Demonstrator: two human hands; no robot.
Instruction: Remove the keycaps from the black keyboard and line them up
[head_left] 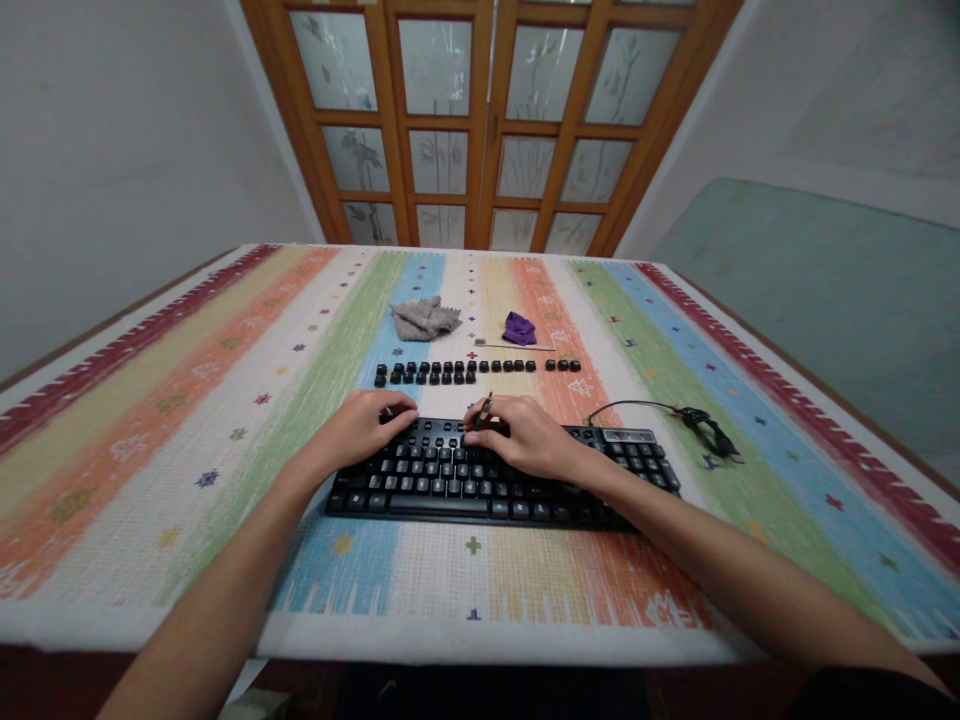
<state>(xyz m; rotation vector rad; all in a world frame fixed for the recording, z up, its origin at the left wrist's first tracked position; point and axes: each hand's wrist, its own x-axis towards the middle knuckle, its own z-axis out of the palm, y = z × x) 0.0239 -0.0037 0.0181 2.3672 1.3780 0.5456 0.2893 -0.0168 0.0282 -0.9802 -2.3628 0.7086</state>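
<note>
A black keyboard (442, 506) lies on the striped tablecloth, with pale gaps along its upper rows where keycaps are off. My left hand (364, 428) grips its upper left edge, thumb on the near side and fingers over the back. Above the top rows, my right hand (529, 435) is closed on a small dark tool with a shiny part (485, 408); its exact kind is unclear and its lower end is hidden by the fingers. Behind the keyboard, several loose black keycaps (448, 378) stand in two rows, the back one longer.
A grey cloth (425, 320) and a purple cloth (519, 328) lie beyond the keycaps. A thin brush-like stick (517, 345) rests just in front of the purple cloth. At the right, the coiled keyboard cable (707, 432) sits on the tablecloth (262, 470).
</note>
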